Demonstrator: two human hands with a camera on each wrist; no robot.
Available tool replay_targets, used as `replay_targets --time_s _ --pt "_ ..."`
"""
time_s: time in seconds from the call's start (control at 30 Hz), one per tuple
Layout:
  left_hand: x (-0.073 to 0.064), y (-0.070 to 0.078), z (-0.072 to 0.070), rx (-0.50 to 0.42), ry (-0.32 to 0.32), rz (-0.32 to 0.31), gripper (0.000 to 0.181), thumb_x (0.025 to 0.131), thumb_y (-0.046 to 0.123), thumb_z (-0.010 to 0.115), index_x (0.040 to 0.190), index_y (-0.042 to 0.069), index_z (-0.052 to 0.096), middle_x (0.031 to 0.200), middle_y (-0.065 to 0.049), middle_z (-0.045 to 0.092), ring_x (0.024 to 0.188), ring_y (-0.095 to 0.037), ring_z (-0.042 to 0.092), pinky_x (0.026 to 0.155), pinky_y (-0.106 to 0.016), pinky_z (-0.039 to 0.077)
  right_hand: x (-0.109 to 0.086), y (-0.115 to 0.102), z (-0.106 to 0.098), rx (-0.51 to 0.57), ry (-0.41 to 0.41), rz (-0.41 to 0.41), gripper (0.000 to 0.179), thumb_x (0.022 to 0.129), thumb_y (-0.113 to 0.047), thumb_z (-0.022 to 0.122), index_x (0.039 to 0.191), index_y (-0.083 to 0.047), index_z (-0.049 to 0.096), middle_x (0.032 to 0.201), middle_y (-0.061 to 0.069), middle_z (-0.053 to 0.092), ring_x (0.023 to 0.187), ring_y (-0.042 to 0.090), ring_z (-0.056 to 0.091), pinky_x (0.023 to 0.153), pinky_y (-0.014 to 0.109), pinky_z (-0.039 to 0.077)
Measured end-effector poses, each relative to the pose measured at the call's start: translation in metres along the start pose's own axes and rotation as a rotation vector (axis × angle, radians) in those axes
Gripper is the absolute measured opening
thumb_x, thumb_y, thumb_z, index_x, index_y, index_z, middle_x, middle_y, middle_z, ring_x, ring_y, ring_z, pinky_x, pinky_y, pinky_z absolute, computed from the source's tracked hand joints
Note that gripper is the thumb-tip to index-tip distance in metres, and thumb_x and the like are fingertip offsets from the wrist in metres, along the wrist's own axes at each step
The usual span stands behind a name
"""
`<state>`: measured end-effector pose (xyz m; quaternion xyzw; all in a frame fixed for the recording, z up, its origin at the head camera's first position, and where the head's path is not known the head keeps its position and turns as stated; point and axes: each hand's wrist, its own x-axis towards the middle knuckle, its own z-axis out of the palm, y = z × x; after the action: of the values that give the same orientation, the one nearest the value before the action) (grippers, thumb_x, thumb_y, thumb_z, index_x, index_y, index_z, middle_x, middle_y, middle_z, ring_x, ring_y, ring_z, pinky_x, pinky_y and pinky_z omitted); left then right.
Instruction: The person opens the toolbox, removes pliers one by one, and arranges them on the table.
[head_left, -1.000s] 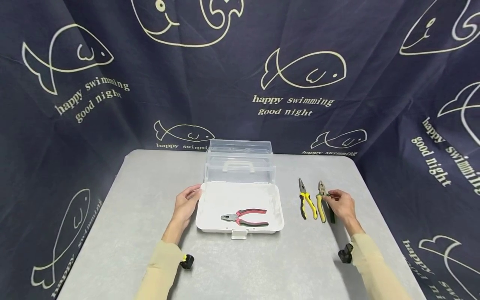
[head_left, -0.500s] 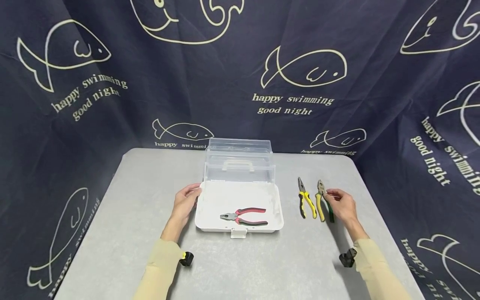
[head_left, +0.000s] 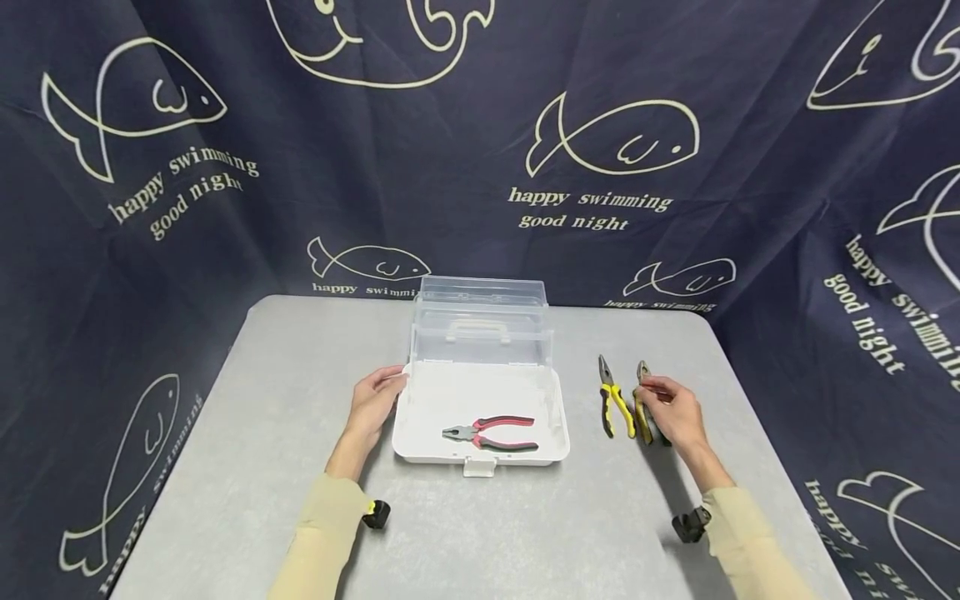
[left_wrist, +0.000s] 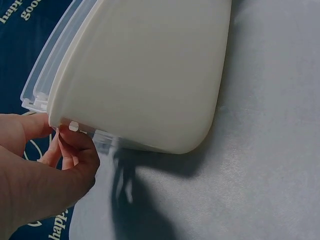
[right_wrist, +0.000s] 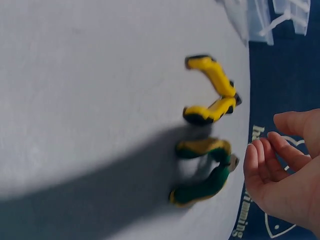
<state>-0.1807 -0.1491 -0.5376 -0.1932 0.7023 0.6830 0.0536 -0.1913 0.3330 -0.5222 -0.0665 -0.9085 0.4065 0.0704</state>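
My left hand (head_left: 372,404) pinches the rim of a white toolbox (head_left: 450,390) at its back left corner; thumb and fingers meet there in the left wrist view. Red-and-black combination pliers (head_left: 473,430) lie inside, jaws pointing left. At the right, my right hand (head_left: 677,414) hovers over green-and-yellow pliers (right_wrist: 220,175), hiding part of them in the head view. Its fingers are loosely bent and hold nothing, as the right wrist view shows. Just left of that hand lie yellow-and-black long-nose pliers (head_left: 606,390), handles toward me.
The toolbox's clear lid (head_left: 480,321), with a handle, stands raised behind its base. A white latch (head_left: 479,468) juts from the front. Beneath everything is a grey table (head_left: 525,533), backed by a dark blue fish-print cloth (head_left: 450,167).
My right hand has shifted slightly left, from beside the green-and-yellow pliers to over them. The left hand stays at the toolbox corner.
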Motion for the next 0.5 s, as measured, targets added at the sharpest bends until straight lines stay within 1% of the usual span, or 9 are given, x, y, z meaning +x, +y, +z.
replay_targets --time_s 0.03,0.1,0.2,0.3,0.37,0.5 --pt "0.000 0.000 0.000 0.007 0.000 0.002 0.035 0.101 0.017 0.066 0.134 0.007 0.063 0.120 -0.012 0.070 0.092 -0.015 0.064 0.075 -0.023 0.052 -0.001 -0.003 0.001 0.005 0.002 -0.012 0.029 0.099 -0.014 0.069 0.121 0.004 0.071 0.116 0.024 0.071 0.084 -0.010 0.056 0.073 0.007 0.045" --pt "0.000 0.000 0.000 0.024 0.000 0.019 0.035 0.101 0.016 0.066 0.134 0.005 0.063 0.122 -0.014 0.069 0.097 -0.019 0.064 0.078 -0.025 0.052 -0.004 -0.009 0.003 0.022 0.000 -0.037 0.028 0.099 -0.014 0.069 0.120 0.005 0.071 0.115 0.025 0.071 0.082 -0.012 0.054 0.074 0.007 0.044" --pt "0.000 0.001 0.002 0.054 0.015 0.043 0.035 0.101 0.015 0.066 0.133 0.003 0.064 0.124 -0.017 0.067 0.107 -0.024 0.063 0.089 -0.030 0.050 -0.009 -0.020 0.007 0.057 -0.012 -0.062 0.029 0.099 -0.014 0.069 0.120 0.005 0.070 0.112 0.025 0.071 0.083 -0.009 0.056 0.075 0.008 0.045" --pt "-0.001 0.001 0.003 0.063 0.022 0.045 0.035 0.101 0.013 0.065 0.133 0.003 0.064 0.126 -0.018 0.065 0.115 -0.027 0.060 0.098 -0.035 0.048 -0.015 -0.029 0.011 0.089 -0.032 -0.075 0.029 0.099 -0.013 0.069 0.121 0.006 0.069 0.111 0.025 0.071 0.084 -0.007 0.059 0.076 0.008 0.046" --pt "-0.001 0.000 0.003 0.054 0.020 0.036 0.035 0.101 0.013 0.065 0.134 0.003 0.063 0.127 -0.018 0.065 0.116 -0.028 0.060 0.099 -0.037 0.047 -0.018 -0.035 0.015 0.115 -0.044 -0.080 0.029 0.099 -0.011 0.069 0.122 0.007 0.069 0.111 0.025 0.071 0.084 -0.005 0.060 0.076 0.008 0.047" --pt "0.000 -0.001 0.000 0.039 0.009 0.022 0.036 0.101 0.014 0.065 0.136 0.005 0.062 0.128 -0.017 0.064 0.113 -0.025 0.059 0.096 -0.034 0.047 -0.023 -0.047 0.021 0.191 -0.076 -0.095 0.030 0.099 -0.009 0.069 0.123 0.008 0.067 0.115 0.026 0.070 0.088 -0.002 0.063 0.078 0.009 0.049"
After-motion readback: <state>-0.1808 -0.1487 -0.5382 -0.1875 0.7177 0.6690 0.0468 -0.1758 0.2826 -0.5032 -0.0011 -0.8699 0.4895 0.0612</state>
